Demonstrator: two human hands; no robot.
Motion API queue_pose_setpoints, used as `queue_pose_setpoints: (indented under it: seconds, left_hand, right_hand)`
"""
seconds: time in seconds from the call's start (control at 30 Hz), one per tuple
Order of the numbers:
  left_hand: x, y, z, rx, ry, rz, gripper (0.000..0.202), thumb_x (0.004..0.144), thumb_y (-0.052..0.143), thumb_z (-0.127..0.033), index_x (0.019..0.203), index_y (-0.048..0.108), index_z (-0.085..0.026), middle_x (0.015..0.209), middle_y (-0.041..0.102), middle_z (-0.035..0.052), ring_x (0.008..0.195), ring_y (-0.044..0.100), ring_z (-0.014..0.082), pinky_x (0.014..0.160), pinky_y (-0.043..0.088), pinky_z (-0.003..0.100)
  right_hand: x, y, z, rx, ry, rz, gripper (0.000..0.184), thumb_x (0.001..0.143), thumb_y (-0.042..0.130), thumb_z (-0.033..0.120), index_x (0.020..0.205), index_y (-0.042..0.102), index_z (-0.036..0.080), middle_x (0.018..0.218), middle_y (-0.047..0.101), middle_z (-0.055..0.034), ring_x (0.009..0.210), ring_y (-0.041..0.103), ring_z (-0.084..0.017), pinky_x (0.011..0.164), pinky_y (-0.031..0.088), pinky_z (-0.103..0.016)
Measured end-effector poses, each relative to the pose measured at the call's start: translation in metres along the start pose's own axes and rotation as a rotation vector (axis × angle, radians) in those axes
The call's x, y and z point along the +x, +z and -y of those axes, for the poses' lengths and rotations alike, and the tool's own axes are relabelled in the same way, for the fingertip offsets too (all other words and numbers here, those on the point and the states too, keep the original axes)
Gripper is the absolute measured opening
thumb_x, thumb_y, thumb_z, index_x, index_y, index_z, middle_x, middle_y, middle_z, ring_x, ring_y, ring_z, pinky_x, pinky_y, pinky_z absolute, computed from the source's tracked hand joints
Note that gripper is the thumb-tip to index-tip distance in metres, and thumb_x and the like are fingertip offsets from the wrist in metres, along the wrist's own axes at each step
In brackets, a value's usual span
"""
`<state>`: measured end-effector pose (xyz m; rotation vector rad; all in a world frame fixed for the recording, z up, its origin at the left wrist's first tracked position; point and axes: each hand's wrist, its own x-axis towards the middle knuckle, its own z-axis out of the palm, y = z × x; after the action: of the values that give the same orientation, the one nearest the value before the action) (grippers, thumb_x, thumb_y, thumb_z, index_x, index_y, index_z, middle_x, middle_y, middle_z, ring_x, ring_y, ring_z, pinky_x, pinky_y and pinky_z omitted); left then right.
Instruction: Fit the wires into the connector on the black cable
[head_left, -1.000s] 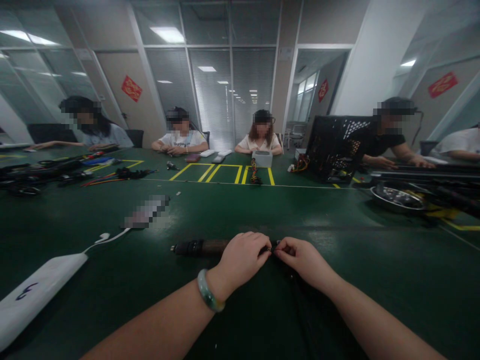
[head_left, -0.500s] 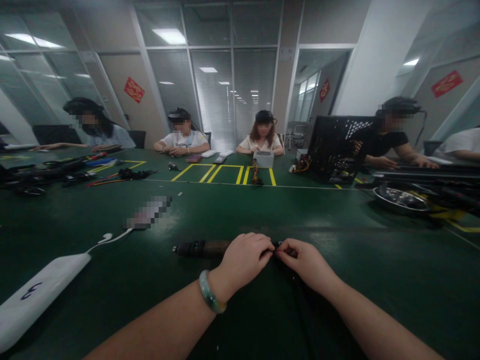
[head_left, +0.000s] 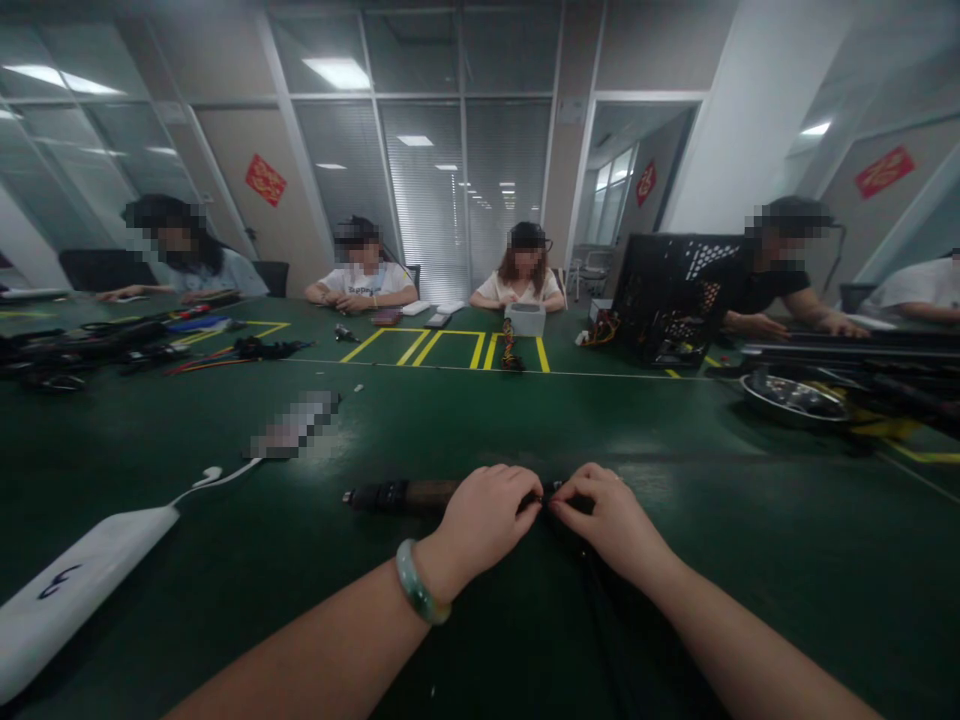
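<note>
A dark electric screwdriver (head_left: 424, 497) lies across the green table in front of me, its bit end pointing left. My left hand (head_left: 491, 520) is closed over its rear part, wrist ringed by a green bangle (head_left: 420, 585). Close beside it, my right hand (head_left: 611, 520) pinches thumb and index finger together at the rear end of the screwdriver. What sits between those fingertips is too small and dark to make out. From below the right hand a black cord (head_left: 600, 590) runs down toward me. The two hands' fingertips almost meet.
At left are a white power bank (head_left: 82, 590) with a white cable and a blurred phone (head_left: 296, 425). Cables and dark parts (head_left: 112, 345) lie far left. A metal bowl (head_left: 795, 400) and a black computer case (head_left: 675, 295) stand right. Several people sit opposite.
My right fingers have shifted slightly, with the knuckles raised a little. The left hand and the screwdriver stay almost where they were. The view has turned very slightly.
</note>
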<state>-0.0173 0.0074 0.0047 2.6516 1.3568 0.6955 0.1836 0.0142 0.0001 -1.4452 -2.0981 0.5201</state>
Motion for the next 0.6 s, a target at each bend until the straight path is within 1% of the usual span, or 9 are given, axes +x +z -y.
queue_pose_setpoints:
  seconds: [0.13, 0.27, 0.4, 0.5, 0.6]
  left_hand:
    - [-0.0001, 0.0015, 0.0014, 0.000, 0.001, 0.000, 0.010, 0.087, 0.056, -0.024, 0.096, 0.059, -0.023, 0.102, 0.064, 0.0001, 0.093, 0.058, 0.0188, 0.085, 0.045, 0.037]
    - [0.0003, 0.0031, 0.0028, -0.005, 0.012, 0.005, 0.010, 0.087, 0.055, -0.026, 0.096, 0.059, -0.022, 0.104, 0.063, 0.0009, 0.095, 0.058, 0.0195, 0.086, 0.044, 0.038]
    - [-0.0001, 0.0020, 0.0024, -0.015, -0.010, 0.002, 0.014, 0.088, 0.055, -0.028, 0.100, 0.058, -0.023, 0.103, 0.064, 0.0001, 0.095, 0.058, 0.0191, 0.086, 0.045, 0.037]
    - [-0.0006, 0.0016, 0.0019, -0.004, -0.018, 0.004, 0.014, 0.087, 0.056, -0.029, 0.100, 0.058, -0.023, 0.101, 0.064, 0.0003, 0.094, 0.058, 0.0188, 0.085, 0.045, 0.036]
    - [-0.0004, 0.0022, 0.0022, 0.006, -0.011, 0.004, 0.012, 0.087, 0.056, -0.028, 0.098, 0.059, -0.023, 0.100, 0.064, -0.0001, 0.093, 0.058, 0.0186, 0.085, 0.045, 0.036]
  right_hand:
    - [-0.0002, -0.0009, 0.0006, -0.081, 0.040, -0.027, 0.011, 0.077, 0.066, 0.038, 0.078, 0.074, 0.030, 0.093, 0.056, -0.0039, 0.092, 0.052, -0.024, 0.083, 0.038, -0.040]
    - [0.0003, 0.0000, -0.0012, -0.088, 0.048, -0.029, 0.012, 0.077, 0.066, 0.040, 0.079, 0.074, 0.031, 0.096, 0.056, -0.0037, 0.095, 0.051, -0.025, 0.086, 0.036, -0.043]
    - [0.0017, 0.0006, -0.0024, -0.049, 0.063, 0.008, 0.014, 0.078, 0.064, 0.042, 0.079, 0.074, 0.031, 0.091, 0.058, -0.0028, 0.092, 0.052, -0.025, 0.085, 0.037, -0.042]
    - [0.0028, 0.0021, -0.0044, -0.032, 0.058, 0.015, 0.013, 0.078, 0.064, 0.041, 0.079, 0.073, 0.032, 0.088, 0.059, -0.0022, 0.091, 0.052, -0.024, 0.085, 0.038, -0.042]
    - [0.0030, 0.0044, -0.0072, -0.012, 0.066, 0.008, 0.014, 0.079, 0.063, 0.041, 0.080, 0.074, 0.031, 0.091, 0.057, -0.0031, 0.090, 0.054, -0.023, 0.084, 0.040, -0.041]
